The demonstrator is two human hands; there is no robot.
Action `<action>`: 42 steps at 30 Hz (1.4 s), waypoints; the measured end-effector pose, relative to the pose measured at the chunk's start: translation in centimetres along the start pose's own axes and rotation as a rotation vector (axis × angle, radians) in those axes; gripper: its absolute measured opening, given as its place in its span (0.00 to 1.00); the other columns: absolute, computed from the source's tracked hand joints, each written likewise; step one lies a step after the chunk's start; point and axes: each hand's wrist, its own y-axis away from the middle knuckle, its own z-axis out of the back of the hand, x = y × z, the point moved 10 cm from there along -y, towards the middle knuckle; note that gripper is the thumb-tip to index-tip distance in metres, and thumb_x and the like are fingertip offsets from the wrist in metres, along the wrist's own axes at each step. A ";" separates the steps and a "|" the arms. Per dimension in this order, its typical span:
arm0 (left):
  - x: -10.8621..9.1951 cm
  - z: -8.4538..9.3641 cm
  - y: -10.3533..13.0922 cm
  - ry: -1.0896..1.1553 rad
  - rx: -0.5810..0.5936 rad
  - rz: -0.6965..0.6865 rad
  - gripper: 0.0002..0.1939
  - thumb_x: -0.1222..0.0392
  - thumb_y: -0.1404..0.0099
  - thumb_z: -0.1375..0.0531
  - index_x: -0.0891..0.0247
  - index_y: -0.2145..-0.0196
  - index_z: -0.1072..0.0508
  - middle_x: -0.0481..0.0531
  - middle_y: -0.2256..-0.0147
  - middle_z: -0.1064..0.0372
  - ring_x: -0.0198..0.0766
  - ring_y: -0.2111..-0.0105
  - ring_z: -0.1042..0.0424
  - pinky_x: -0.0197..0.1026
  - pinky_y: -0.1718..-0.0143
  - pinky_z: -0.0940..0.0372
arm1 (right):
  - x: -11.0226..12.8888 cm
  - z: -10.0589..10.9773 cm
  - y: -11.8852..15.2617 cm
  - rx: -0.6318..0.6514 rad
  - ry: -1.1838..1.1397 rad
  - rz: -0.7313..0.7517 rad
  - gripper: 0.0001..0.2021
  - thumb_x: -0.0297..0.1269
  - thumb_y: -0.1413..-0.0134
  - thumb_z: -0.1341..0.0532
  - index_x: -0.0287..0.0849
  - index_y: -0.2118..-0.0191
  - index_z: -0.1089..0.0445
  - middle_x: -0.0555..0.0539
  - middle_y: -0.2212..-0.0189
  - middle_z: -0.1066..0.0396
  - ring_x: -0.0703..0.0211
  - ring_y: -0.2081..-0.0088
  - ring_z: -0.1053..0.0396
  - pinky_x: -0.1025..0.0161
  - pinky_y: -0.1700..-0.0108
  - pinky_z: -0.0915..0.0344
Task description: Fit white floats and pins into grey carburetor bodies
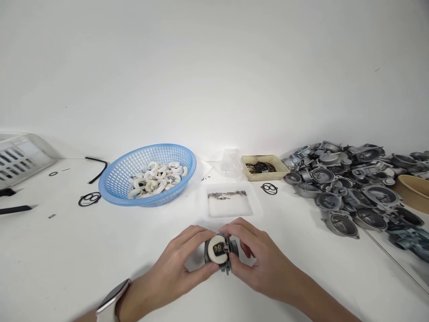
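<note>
Between my two hands sits a grey metal carburetor body (235,248), its open side facing up. A white C-shaped float (213,256) lies in it, around two brass-coloured jets. My left hand (177,264) grips the left side, with thumb and fingers at the near and far edges of the carburetor. My right hand (259,257) holds the right side, its thumb close to the float's hinge end. Whether the right fingertips pinch a small pin there is too small to tell. Just beyond is a clear shallow tray (231,209) with several small metal pins and needles.
A blue basket (115,197) of white floats stands at the left back. Behind the tray are a plastic bag (232,163) and a cream box (268,176) of black gaskets. Carburetor bodies (342,223) pile up on the right. Knives (15,209) and a white crate (27,156) lie far left.
</note>
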 end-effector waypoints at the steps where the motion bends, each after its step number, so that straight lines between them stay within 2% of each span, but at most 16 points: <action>1: -0.1 0.0 0.0 0.003 -0.002 -0.003 0.20 0.58 0.26 0.35 0.51 0.39 0.31 0.54 0.46 0.27 0.46 0.48 0.27 0.44 0.48 0.29 | 0.0 0.0 0.0 -0.002 0.004 0.000 0.24 0.24 0.40 0.41 0.51 0.41 0.34 0.50 0.55 0.28 0.65 0.72 0.37 0.65 0.69 0.36; 17: -0.3 0.0 -0.1 -0.007 0.002 -0.017 0.22 0.60 0.26 0.35 0.48 0.38 0.33 0.50 0.48 0.28 0.43 0.49 0.28 0.42 0.49 0.30 | 0.7 0.3 -0.1 0.021 -0.022 0.023 0.25 0.21 0.42 0.42 0.52 0.42 0.33 0.50 0.55 0.29 0.64 0.71 0.37 0.65 0.70 0.37; 24: 0.1 0.0 -0.1 0.015 -0.003 0.009 0.20 0.58 0.26 0.36 0.50 0.39 0.32 0.53 0.47 0.28 0.46 0.48 0.27 0.45 0.48 0.29 | 0.9 0.1 -0.1 0.051 0.002 0.020 0.24 0.21 0.45 0.43 0.50 0.45 0.32 0.49 0.57 0.29 0.62 0.68 0.34 0.65 0.69 0.37; 30: 0.0 0.1 0.0 -0.021 -0.017 -0.010 0.18 0.58 0.26 0.36 0.51 0.40 0.31 0.54 0.49 0.27 0.46 0.51 0.26 0.44 0.51 0.28 | 1.2 0.2 0.1 0.057 0.011 0.040 0.26 0.21 0.46 0.43 0.51 0.43 0.33 0.49 0.56 0.29 0.61 0.67 0.34 0.64 0.69 0.36; 42: -0.1 0.2 0.0 -0.023 -0.028 -0.018 0.21 0.57 0.26 0.35 0.50 0.38 0.31 0.53 0.47 0.26 0.45 0.48 0.26 0.44 0.48 0.28 | 0.9 -0.1 -0.1 0.073 0.014 0.005 0.26 0.21 0.45 0.43 0.51 0.43 0.33 0.49 0.54 0.30 0.61 0.67 0.35 0.64 0.68 0.36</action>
